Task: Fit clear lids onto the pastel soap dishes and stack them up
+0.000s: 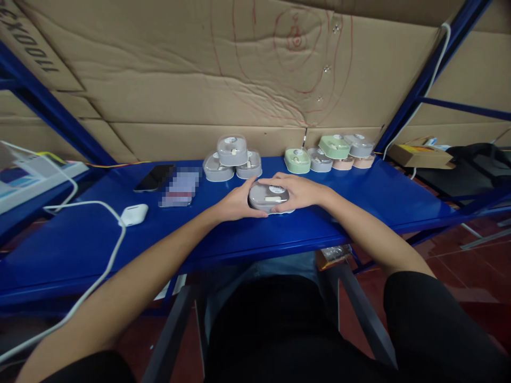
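A small grey case with a clear lid [268, 197] rests on the blue shelf [379, 197] in front of me. My left hand [235, 205] grips its left side with curled fingers. My right hand [297, 192] wraps over its right side and top. Behind it to the left stands a pile of three grey cases [232, 158]. To the right sits a group of green, grey and pink cases [333, 153].
A dark phone [154, 177] and a blurred card [180, 186] lie at left, with a white earbud case [133, 214] and a white cable [99, 255]. Cardboard [239, 80] backs the shelf. Blue frame posts [419, 90] stand at both sides. A brown box [419, 155] sits right.
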`<state>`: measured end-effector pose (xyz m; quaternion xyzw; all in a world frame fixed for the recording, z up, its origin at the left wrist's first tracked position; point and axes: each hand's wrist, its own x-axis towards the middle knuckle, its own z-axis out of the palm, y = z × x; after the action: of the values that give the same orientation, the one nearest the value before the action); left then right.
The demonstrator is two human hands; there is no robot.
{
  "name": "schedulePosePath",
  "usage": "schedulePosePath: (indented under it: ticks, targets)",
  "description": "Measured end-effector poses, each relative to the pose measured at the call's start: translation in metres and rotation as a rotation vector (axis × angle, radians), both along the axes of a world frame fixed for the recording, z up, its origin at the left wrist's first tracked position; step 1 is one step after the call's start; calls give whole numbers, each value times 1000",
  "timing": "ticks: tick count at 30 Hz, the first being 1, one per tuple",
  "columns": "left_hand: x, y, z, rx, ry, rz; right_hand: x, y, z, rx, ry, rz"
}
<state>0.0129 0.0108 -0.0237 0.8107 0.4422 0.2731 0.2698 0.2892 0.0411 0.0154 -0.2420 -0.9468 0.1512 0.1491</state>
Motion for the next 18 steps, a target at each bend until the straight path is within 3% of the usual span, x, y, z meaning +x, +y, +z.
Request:
schedulePosePath:
  ticks: [9, 14, 16, 18]
  targets:
    - [-3, 0, 9, 28, 41, 29, 7, 6, 1, -22, 14, -12]
    - [-9, 5, 10, 67, -174, 46, 10, 12, 6, 52, 122, -99]
    - [-11, 7, 10, 126, -245, 73, 14, 14, 11, 124, 190, -163]
    - [-13, 10, 9, 207, -267, 145, 20, 19, 16, 229, 265, -321]
